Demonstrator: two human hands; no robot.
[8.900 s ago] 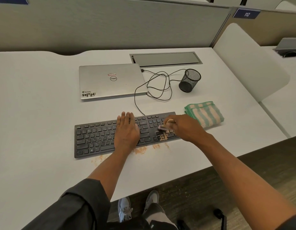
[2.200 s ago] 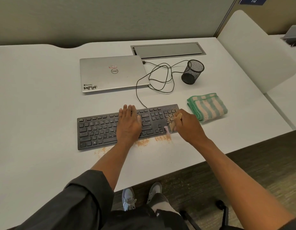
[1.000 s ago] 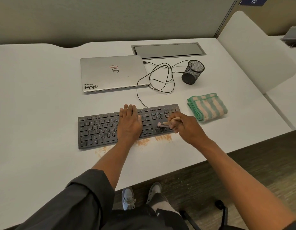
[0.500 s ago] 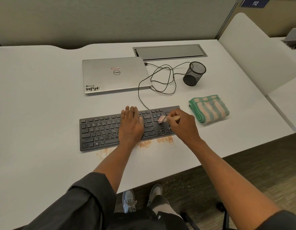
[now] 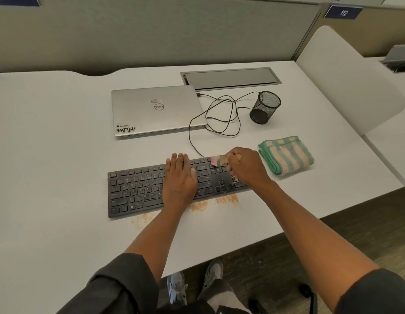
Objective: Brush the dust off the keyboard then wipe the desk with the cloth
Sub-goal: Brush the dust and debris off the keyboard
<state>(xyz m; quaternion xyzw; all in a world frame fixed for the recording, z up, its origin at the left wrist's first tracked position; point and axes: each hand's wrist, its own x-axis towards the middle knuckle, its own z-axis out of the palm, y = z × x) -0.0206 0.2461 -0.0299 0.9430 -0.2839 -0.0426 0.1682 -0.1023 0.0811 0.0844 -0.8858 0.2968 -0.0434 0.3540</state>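
The closed silver laptop (image 5: pixel 157 109) carries a round "DELL" logo at the centre of its lid, seen upside down from here, and a sticker at its near left corner reading "WMN" in large black letters under a smaller line too small to read. A dark blue sign (image 5: pixel 342 12) on the partition at the upper right bears the white number "112". The legends on the flat black keyboard (image 5: pixel 138 191) are too faint to read reliably.

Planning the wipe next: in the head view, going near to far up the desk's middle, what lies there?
Orange dust → keyboard with both hands on it → laptop → recessed cable tray.
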